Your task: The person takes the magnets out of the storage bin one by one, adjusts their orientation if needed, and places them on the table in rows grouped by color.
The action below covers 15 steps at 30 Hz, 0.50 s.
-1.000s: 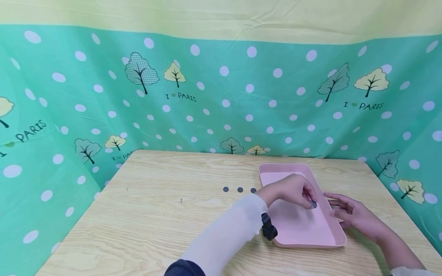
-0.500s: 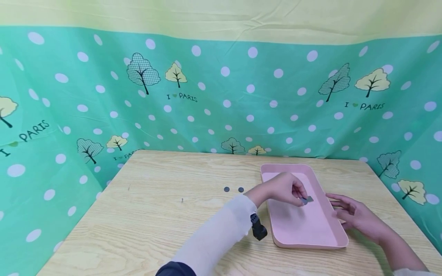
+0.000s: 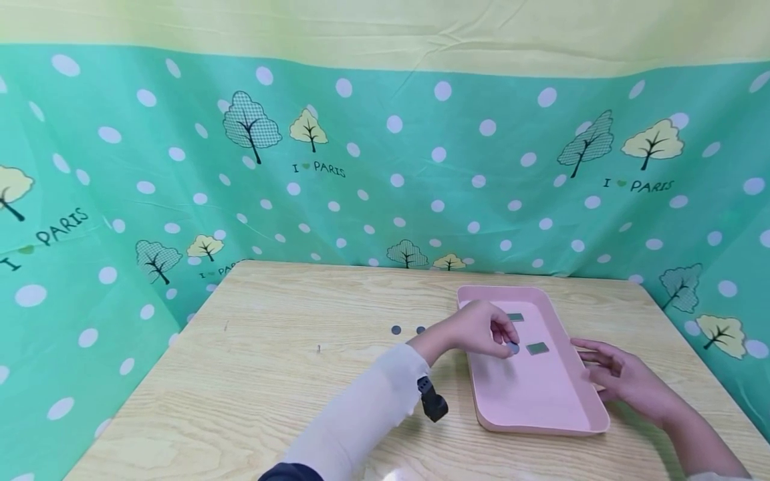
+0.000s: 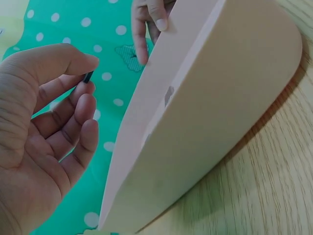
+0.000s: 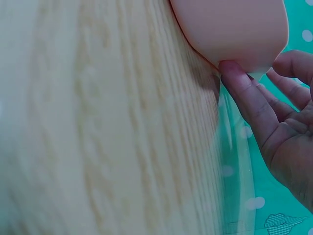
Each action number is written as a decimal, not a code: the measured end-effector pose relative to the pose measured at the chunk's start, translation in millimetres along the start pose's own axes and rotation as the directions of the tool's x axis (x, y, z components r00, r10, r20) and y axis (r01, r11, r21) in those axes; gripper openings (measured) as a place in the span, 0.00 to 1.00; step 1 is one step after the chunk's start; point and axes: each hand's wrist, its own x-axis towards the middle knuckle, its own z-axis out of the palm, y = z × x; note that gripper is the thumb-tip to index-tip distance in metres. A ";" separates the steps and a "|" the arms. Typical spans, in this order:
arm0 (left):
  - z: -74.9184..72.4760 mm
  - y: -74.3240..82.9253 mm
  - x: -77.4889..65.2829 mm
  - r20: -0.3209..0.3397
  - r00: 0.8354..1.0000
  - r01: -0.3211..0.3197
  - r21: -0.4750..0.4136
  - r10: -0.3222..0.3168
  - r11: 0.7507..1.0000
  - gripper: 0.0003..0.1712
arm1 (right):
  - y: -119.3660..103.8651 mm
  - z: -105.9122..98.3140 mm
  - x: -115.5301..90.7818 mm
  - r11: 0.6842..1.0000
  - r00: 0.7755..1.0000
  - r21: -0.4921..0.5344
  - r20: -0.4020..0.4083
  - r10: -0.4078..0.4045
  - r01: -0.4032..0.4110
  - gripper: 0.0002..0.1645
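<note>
In the head view, my left hand (image 3: 481,329) is above the left part of a pink tray (image 3: 541,401). Its thumb and index finger pinch a small dark round disc (image 3: 512,348), seen edge-on as a thin black disc (image 4: 88,77) in the left wrist view. Two grey-green rectangular pieces lie on the tray floor, one nearer piece (image 3: 537,349) and one farther piece (image 3: 514,317) partly behind the hand. My right hand (image 3: 622,374) touches the tray's right outer wall with loosely extended fingers. The right wrist view shows a fingertip (image 5: 232,71) against the tray's lower edge.
Two dark discs, a left one (image 3: 396,330) and a right one (image 3: 420,330), lie on the wooden table (image 3: 271,374) left of the tray. My left forearm crosses the table's front. A green dotted curtain (image 3: 361,167) stands behind and at both sides.
My left hand has moved left across the tray with the disc, uncovering the two rectangular pieces. A third table disc has passed behind the wrist. The right hand stays at the tray wall.
</note>
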 end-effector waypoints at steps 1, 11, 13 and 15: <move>-0.8 -0.9 -1.6 -0.005 1.000 0.001 -0.006 -0.001 1.000 0.07 | 0.4 0.0 -0.3 1.000 1.000 0.001 -0.001 -0.004 0.004 0.37; -15.8 -4.3 -18.2 -0.020 1.000 -0.003 -0.020 0.003 1.000 0.06 | 1.3 0.3 -0.3 1.000 1.000 0.000 -0.010 -0.002 0.002 0.37; -18.1 -4.9 -21.5 -0.024 1.000 0.001 -0.019 -0.001 1.000 0.06 | 1.5 0.3 0.0 1.000 1.000 0.003 -0.012 -0.001 0.001 0.37; -20.2 -5.4 -25.1 -0.025 1.000 0.008 -0.005 -0.008 1.000 0.06 | 1.8 0.2 0.3 1.000 1.000 0.006 -0.012 -0.002 0.002 0.37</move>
